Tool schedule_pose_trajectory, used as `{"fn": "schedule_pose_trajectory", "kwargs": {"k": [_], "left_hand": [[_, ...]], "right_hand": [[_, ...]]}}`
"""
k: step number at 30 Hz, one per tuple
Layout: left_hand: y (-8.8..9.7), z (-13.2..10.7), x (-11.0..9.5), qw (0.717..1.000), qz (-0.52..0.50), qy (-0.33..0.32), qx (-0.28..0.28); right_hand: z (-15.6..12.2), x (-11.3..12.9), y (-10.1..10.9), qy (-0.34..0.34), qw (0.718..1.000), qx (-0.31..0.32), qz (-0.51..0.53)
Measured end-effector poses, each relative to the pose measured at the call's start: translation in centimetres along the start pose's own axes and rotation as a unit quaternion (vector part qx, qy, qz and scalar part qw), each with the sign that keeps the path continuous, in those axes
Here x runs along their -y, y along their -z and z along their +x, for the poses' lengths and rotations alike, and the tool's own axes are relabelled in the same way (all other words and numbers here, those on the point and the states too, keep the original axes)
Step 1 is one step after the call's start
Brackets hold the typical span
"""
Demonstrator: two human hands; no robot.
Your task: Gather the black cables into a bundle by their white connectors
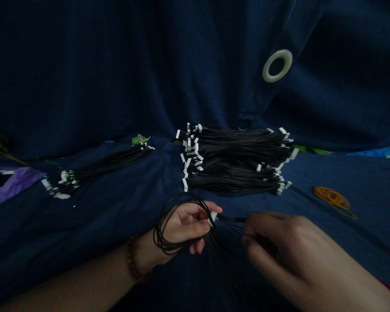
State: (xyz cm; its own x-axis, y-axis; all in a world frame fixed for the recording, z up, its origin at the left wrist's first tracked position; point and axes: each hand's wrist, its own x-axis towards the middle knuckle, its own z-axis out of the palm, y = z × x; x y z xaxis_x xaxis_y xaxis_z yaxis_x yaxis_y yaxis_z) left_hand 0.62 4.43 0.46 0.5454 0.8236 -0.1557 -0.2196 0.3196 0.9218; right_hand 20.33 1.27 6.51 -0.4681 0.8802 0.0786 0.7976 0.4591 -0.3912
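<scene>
Fingertips (199,224) of the left hand (182,227) pinch a small white connector (213,216) at the end of a thin black wire, while a loose loop of black wire (156,232) circles that hand just above a beaded bracelet (132,259). More strands (214,247) hang down into the shadow below. The right hand (295,247) sits just beside the left, its fingers curled toward the same wires; whether they pinch anything is hidden in the dark, so I cannot tell. Straight ahead, on dark blue cloth (117,225), lies a large stack of wire bundles (237,160), the wires running side by side with white connectors at both ends. To the left, well apart from it, lies a much thinner bunch of wires (107,164), also tipped white at both ends. Most of the wires in view lie in these two groups, and only those in the hands are loose. Farther right lies an orange coil (331,197), and a pale eyelet ring (277,65) shows in the cloth behind.
</scene>
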Motion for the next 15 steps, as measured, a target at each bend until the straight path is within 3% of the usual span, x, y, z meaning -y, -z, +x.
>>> {"fn": "schedule_pose_trajectory", "kwargs": {"k": [6,15], "left_hand": [[0.1,-0.2,0.1,0.996,0.087,-0.019,0.011],[-0.7,-0.2,-0.4,0.992,0.124,-0.014,-0.013]], "right_hand": [[0.1,-0.6,-1.3,0.043,0.998,-0.049,-0.024],[0.3,-0.7,-1.9,0.088,0.992,-0.087,-0.022]]}}
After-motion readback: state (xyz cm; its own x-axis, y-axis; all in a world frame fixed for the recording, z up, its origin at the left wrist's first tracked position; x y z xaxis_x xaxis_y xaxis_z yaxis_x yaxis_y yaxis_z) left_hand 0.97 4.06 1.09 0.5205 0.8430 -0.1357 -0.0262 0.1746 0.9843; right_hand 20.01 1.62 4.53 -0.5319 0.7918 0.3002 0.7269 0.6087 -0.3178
